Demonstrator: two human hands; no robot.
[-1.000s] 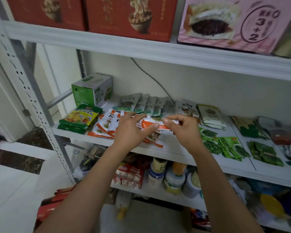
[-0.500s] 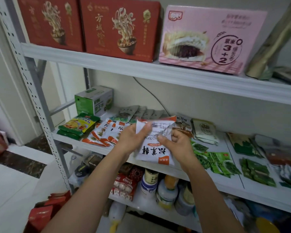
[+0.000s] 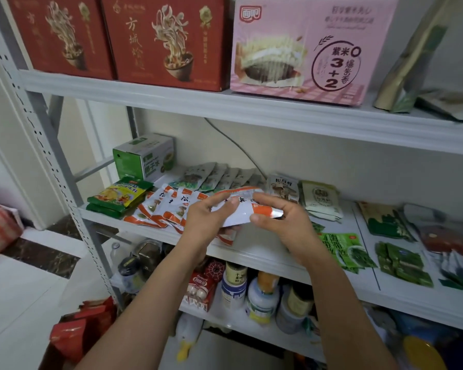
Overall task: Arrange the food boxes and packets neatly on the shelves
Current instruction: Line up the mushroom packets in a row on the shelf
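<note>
A white and orange packet (image 3: 242, 212) is held nearly flat above the front of the middle shelf (image 3: 265, 252). My left hand (image 3: 205, 222) grips its left end with the thumb on top. My right hand (image 3: 281, 222) pinches its right end. Just to the left, several matching orange and white packets (image 3: 169, 206) lie overlapped in a row. Behind them lies a row of grey-green packets (image 3: 219, 177). Another orange-edged packet (image 3: 227, 237) lies partly hidden under my left hand.
Left on the shelf: green and yellow packets (image 3: 119, 194) and a green box (image 3: 143, 157). To the right lie beige packets (image 3: 320, 200) and green packets (image 3: 345, 251). Above stand red boxes (image 3: 166, 41) and a pink box (image 3: 308, 49). Bottles and jars (image 3: 259, 297) fill the lower shelf.
The packet was pinched low over the shelf, then raised upright with its back facing me, and is now tipped down nearly flat. The view has moved closer.
</note>
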